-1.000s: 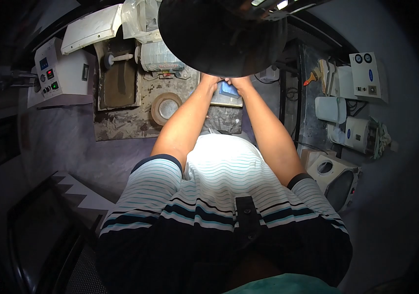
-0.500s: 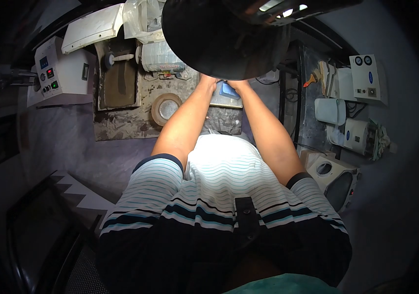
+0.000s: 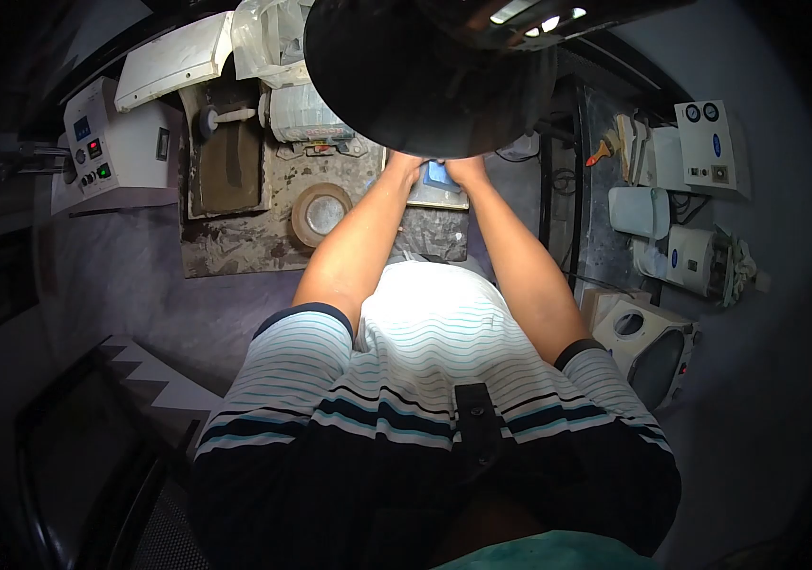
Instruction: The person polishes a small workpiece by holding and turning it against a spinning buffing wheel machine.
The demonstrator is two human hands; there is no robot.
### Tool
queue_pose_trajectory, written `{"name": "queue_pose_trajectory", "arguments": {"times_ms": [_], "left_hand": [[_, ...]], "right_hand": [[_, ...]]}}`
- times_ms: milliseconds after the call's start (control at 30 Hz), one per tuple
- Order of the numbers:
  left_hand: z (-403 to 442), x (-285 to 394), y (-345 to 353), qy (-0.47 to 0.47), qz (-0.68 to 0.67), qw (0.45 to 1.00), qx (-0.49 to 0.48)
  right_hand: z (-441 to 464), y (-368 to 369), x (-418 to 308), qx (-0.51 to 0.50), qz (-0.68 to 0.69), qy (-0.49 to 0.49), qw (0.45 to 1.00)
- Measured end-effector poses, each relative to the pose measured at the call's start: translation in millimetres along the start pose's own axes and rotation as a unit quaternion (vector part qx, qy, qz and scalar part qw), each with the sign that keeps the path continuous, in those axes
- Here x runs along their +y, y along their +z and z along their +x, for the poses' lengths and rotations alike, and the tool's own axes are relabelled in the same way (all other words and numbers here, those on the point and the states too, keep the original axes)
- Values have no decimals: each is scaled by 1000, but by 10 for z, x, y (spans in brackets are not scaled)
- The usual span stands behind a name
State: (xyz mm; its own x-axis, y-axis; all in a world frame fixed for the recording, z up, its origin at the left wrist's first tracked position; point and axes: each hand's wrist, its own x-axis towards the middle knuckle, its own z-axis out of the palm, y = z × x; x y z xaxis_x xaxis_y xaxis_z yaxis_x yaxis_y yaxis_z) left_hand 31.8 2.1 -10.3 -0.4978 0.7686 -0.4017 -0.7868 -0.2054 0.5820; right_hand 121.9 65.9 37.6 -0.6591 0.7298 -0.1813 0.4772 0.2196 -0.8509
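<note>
Both forearms reach forward to the far side of the workbench, under a big black round lamp shade (image 3: pixel 430 90). Only the base of my left hand (image 3: pixel 408 163) shows below the shade's rim; its fingers are covered. My right hand (image 3: pixel 466 169) is just to the right of it, its fingers hidden as well. Between and just below the hands a flat blue piece (image 3: pixel 439 176) lies on a pale, light-edged tray or block (image 3: pixel 444 199). Whether either hand holds something I cannot make out.
Left of my arms are a dusty motor (image 3: pixel 309 116), a round dish (image 3: pixel 321 211), a brown-stained tray (image 3: pixel 226 171) and a white control box (image 3: pixel 112 147). To the right stand a gauge unit (image 3: pixel 710 152), a plastic tub (image 3: pixel 639 212) and an orange-handled brush (image 3: pixel 600 153).
The view has shifted slightly, with the lamp shade a little further left. My hands stay close together, and the right has moved slightly over the blue piece.
</note>
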Motion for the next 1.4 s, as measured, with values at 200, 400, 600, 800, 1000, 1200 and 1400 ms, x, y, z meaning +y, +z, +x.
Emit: {"name": "queue_pose_trajectory", "arguments": {"times_ms": [200, 400, 600, 800, 1000, 1200, 1400], "left_hand": [[-83, 25, 87, 31, 42, 996, 69], [-156, 95, 110, -10, -7, 998, 64], [-140, 60, 66, -13, -13, 997, 79], [-115, 29, 81, -17, -31, 993, 109], [-92, 81, 87, -13, -44, 992, 119], [-33, 72, 77, -4, -39, 993, 107], [369, -220, -237, 11, -32, 998, 46]], "right_hand": [[-63, -6, 17, 94, -181, -233, 951], [-23, -36, 17, 97, -198, -333, 917], [50, -88, -13, 69, -204, -359, 908], [145, -59, -32, 13, -245, -277, 929], [328, 36, 116, 25, -239, -178, 954], [471, 51, 249, 29, -256, -217, 941], [319, 5, 36, -23, 25, -26, 999]]}}
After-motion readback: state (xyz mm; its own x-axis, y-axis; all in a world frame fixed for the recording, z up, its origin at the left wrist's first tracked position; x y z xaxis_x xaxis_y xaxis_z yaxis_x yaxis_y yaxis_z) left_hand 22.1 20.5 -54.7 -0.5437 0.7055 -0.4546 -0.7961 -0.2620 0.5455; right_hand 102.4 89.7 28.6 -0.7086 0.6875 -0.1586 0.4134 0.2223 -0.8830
